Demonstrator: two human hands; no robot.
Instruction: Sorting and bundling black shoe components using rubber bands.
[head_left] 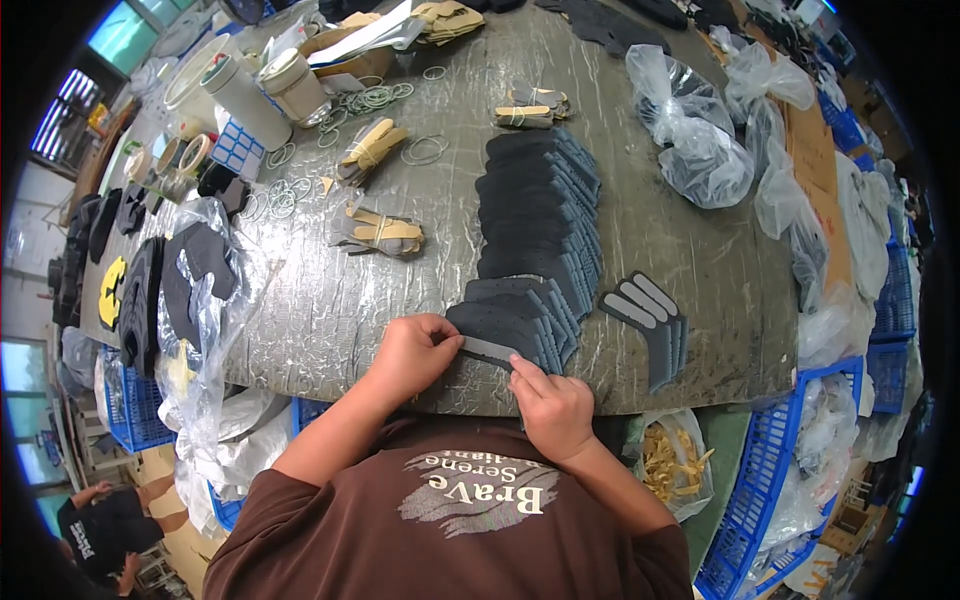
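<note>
A long row of overlapping black fabric pieces (515,215) with blue-grey edges runs toward me down the table. On the nearest piece lies a narrow grey strip (487,349). My left hand (412,355) is closed, thumb and forefinger pinching the strip's left end. At its right end, my right hand (553,405) presses with the forefinger, the other fingers curled in. To the right sits a small fanned stack of dark pieces (662,345), with several light grey strips (643,300) on their upper ends.
Banded bundles of tan and grey strips (375,148) lie left of the row. Loose rubber bands (372,98), a grey cylinder container (245,105) and a lidded jar (293,85) stand beyond. Clear plastic bags (700,140) lie at right. Blue crates (735,520) flank the table; a person (110,530) is lower left.
</note>
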